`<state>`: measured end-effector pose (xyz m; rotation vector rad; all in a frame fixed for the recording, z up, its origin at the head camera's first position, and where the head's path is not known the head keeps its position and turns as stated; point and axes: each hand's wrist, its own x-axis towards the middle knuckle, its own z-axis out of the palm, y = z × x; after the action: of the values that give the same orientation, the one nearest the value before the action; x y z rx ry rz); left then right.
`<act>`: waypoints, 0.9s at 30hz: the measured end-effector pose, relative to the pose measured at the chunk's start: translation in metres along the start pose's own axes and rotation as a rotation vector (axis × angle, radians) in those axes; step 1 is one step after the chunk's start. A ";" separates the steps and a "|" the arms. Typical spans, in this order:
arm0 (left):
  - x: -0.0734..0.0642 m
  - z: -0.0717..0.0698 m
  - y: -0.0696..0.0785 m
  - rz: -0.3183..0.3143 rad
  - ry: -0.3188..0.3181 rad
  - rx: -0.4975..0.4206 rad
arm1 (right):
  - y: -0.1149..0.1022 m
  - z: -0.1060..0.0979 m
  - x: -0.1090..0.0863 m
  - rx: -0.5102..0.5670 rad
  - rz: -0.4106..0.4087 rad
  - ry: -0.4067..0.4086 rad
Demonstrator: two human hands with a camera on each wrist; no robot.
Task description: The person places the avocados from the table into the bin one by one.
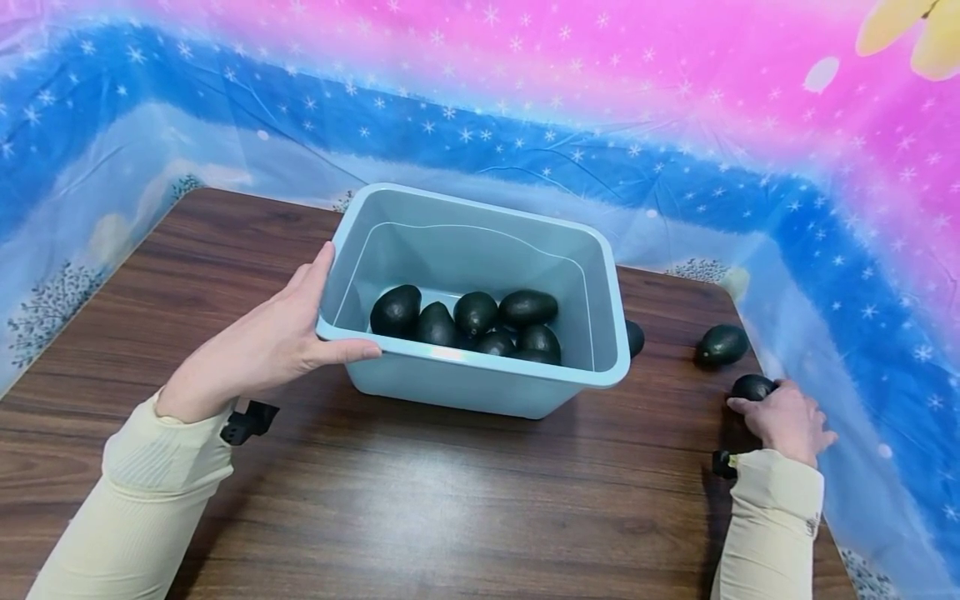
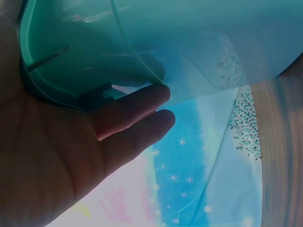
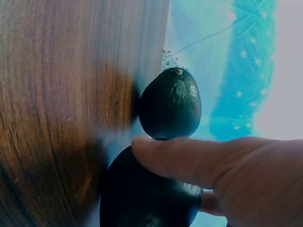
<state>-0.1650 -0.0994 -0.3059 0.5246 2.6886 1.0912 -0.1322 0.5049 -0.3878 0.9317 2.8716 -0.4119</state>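
Observation:
A light blue-grey plastic tub [image 1: 480, 379] stands mid-table with several dark avocados [image 1: 395, 311] inside. My left hand [image 1: 273, 337] holds its near left corner, the thumb lying along the front rim and the fingers against the left side. In the left wrist view two fingertips [image 2: 163, 94] show against the tub wall. Far to the right, my right hand [image 1: 791, 421] grips an avocado [image 1: 752, 387] near the table's right edge. The right wrist view shows the thumb across this avocado [image 3: 147, 198], with another avocado [image 3: 171, 104] just beyond it.
On the brown wooden table [image 1: 465, 500], a loose avocado [image 1: 722, 344] lies near the right edge. A further avocado [image 1: 635, 338] is partly hidden behind the tub's right end. A pink and blue snowflake cloth [image 1: 465, 125] hangs around the table's back and sides.

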 end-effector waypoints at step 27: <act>0.000 0.001 -0.001 -0.001 -0.003 0.005 | -0.046 -0.038 -0.036 0.346 -0.080 0.477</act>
<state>-0.1652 -0.0997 -0.3069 0.5253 2.6891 1.0831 -0.1302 0.4600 -0.3345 1.0944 3.3444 -0.8156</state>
